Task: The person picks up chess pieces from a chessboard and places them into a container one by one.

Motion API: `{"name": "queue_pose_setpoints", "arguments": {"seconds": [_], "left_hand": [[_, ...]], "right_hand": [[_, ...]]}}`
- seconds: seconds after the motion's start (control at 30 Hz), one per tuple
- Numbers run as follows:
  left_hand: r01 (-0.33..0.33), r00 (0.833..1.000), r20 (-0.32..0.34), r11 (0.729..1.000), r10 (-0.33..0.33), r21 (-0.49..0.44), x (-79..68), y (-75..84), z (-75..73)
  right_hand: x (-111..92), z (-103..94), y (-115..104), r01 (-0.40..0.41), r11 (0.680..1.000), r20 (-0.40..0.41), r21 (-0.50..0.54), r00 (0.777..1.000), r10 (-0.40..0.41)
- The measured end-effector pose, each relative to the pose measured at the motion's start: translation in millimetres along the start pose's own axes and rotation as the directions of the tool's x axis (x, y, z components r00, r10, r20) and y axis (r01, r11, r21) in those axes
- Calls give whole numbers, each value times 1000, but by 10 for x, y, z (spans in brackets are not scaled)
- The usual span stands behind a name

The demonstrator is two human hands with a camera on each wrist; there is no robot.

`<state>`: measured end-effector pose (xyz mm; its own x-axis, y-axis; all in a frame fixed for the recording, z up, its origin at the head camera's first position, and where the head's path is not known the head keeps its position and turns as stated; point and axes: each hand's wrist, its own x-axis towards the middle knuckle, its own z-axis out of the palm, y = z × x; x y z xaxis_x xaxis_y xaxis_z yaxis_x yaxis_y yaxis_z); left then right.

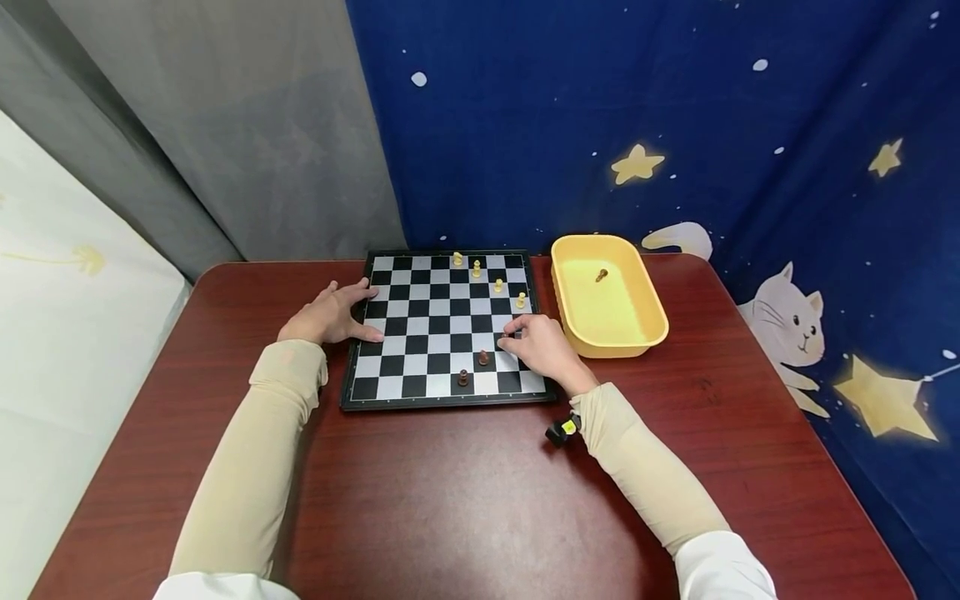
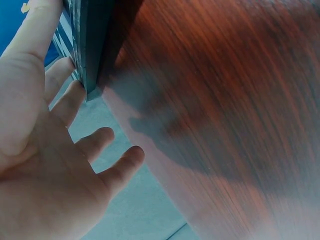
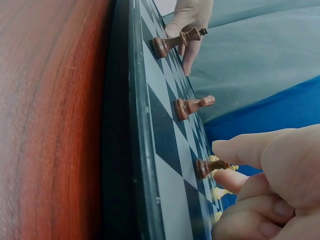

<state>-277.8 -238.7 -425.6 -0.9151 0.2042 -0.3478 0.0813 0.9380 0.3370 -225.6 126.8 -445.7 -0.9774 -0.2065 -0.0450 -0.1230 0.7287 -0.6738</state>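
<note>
Glossy dark-brown chess piece [image 3: 205, 168]: upright on the right side of the black-and-white chequered board [image 1: 420, 333]. The right hand's [image 1: 547, 348] thumb and forefinger, nearly together, apparently pinch its top, presumably for exact placement. The left hand [image 1: 326, 315] lies spread at the board's left edge, grasping nothing (steadying it, in my judgement). Two brown pieces [image 1: 483, 358] stand nearer and left; four cream pieces [image 1: 498, 285] stand farther off. The yellow rounded tub [image 1: 596, 317], containing a toppled brown piece [image 1: 602, 275], limits clearance rightward.
</note>
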Motion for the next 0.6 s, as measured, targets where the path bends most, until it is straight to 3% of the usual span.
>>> {"name": "queue_pose_setpoints", "arguments": {"seconds": [0.6], "left_hand": [[6,1000,14,1000,-6,7,3,33,-22]], "right_hand": [[14,83,72,5,1000,3,-1,1000,-5]]}}
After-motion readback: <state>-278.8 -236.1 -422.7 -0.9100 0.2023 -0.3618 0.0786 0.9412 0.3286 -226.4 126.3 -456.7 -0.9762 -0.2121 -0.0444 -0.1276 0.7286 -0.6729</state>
